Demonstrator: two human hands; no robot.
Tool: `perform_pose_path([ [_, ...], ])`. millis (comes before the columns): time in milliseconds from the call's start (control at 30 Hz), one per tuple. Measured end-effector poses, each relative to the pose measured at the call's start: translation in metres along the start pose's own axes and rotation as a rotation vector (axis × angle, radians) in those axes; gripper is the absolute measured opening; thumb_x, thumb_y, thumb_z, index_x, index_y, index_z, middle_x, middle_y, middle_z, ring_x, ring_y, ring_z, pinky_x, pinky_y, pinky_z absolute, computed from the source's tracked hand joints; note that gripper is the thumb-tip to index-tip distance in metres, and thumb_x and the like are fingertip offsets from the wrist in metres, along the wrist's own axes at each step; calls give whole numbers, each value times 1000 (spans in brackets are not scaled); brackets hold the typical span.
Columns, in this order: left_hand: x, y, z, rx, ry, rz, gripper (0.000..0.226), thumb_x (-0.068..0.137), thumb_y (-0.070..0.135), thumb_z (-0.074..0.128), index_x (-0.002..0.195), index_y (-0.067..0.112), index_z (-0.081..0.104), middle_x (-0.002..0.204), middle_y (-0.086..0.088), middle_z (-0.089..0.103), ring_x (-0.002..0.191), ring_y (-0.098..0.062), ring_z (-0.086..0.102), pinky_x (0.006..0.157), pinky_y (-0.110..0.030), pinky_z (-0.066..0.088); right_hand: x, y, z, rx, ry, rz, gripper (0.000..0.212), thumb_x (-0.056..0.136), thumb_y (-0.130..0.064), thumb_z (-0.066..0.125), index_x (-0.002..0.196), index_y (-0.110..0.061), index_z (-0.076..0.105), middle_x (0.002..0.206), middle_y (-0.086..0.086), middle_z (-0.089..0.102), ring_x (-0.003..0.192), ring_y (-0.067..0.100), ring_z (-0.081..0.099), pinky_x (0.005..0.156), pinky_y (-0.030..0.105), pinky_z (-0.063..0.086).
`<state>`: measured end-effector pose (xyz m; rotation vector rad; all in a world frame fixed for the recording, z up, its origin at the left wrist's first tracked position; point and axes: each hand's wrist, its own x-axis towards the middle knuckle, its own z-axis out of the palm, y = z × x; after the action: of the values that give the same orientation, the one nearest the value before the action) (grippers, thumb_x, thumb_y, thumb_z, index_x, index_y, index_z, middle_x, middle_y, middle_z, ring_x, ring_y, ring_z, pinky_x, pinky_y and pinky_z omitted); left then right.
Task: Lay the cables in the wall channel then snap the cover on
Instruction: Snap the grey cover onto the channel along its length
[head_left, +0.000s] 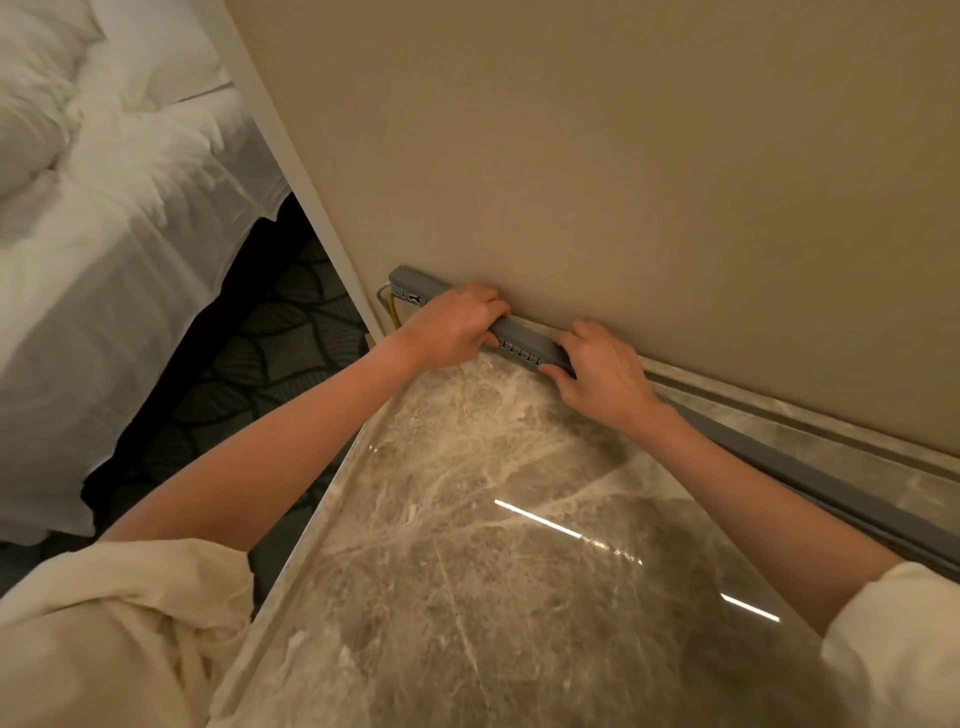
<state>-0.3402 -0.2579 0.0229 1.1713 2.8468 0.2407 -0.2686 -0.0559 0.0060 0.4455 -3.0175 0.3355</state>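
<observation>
Fingers of our left hand (453, 325) curl over the grey cover (521, 332), thumb beneath; our right hand (597, 371) pinches it likewise just beside. The cover sits on the wall channel (841, 491) along the marble top (519, 545). Cables (390, 306) protrude at the left end.

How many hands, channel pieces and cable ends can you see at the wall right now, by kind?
Hands on the channel: 2, left hand and right hand
Grey channel: 1
Cable ends showing at its left end: 2, yellow cable and a pale cable
Total: 5
</observation>
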Motion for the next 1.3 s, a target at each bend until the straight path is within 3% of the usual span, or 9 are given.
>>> perform_pose_path([
  [267, -7, 0, 11, 158, 126, 91, 21, 91, 13, 52, 108, 0, 56, 101, -17, 63, 93, -32, 58, 84, -42, 47, -9, -5, 6, -148, 136, -67, 26, 86, -21, 65, 95, 4, 62, 83, 16, 59, 77, 31, 57, 53, 36, 46],
  [400, -7, 1, 14, 111, 162, 55, 25, 93, 14, 49, 113, -1, 55, 107, -18, 63, 98, -33, 58, 89, -43, 46, -6, -5, 7, -167, 110, -48, 29, 89, -21, 61, 103, 4, 59, 89, 17, 60, 79, 33, 58, 56, 37, 48],
  [567, -12, 5, 18, 86, 197, 31, 28, 91, 10, 53, 116, -2, 55, 110, -19, 63, 100, -34, 58, 93, -43, 46, 11, -17, 8, -241, 33, -109, 45, 87, -39, 60, 110, 0, 56, 93, 18, 59, 80, 33, 57, 67, 40, 47],
  [667, -15, 6, 20, 86, 221, 33, 28, 86, 4, 57, 113, -2, 57, 106, -18, 65, 96, -34, 60, 90, -42, 48, 21, -28, 9, -312, -7, -122, 36, 88, -34, 62, 103, -2, 59, 84, 14, 62, 69, 29, 62, 51, 35, 46],
  [800, -17, 4, 22, 80, 239, 50, 27, 88, 5, 58, 114, -2, 57, 108, -17, 65, 99, -34, 60, 92, -41, 47, 25, -25, 19, -263, -47, -173, 43, 99, -30, 42, 128, 1, 43, 99, 19, 62, 68, 35, 66, 48, 35, 38],
  [967, -17, -7, 11, 100, 151, 90, 36, 93, 26, 54, 119, 0, 53, 116, -17, 62, 105, -33, 58, 95, -42, 46, 28, -17, 25, -233, -26, -196, 48, 101, -33, 32, 135, 0, 33, 108, 18, 60, 74, 36, 66, 50, 36, 36],
  [1067, -20, -18, 9, 231, 125, 122, 43, 89, 24, 61, 121, -3, 53, 116, -21, 62, 105, -35, 60, 94, -45, 49, 24, -15, 25, -241, -28, -189, 48, 101, -34, 31, 136, 0, 32, 110, 18, 61, 74, 36, 66, 53, 39, 43],
  [1167, -25, -25, 16, 499, 215, 174, 40, 81, 23, 71, 107, -7, 64, 102, -22, 70, 93, -33, 69, 83, -40, 57, 22, -15, 25, -220, -31, -169, 48, 101, -34, 31, 136, -1, 32, 111, 19, 61, 76, 37, 66, 56, 41, 47],
  [1300, -23, -29, 26, 717, 267, 269, 38, 82, 25, 70, 106, -5, 66, 101, -20, 72, 94, -29, 70, 84, -37, 57, 23, -18, 25, -215, -16, -166, 47, 101, -33, 33, 135, 0, 33, 109, 20, 62, 73, 38, 67, 55, 40, 46],
])
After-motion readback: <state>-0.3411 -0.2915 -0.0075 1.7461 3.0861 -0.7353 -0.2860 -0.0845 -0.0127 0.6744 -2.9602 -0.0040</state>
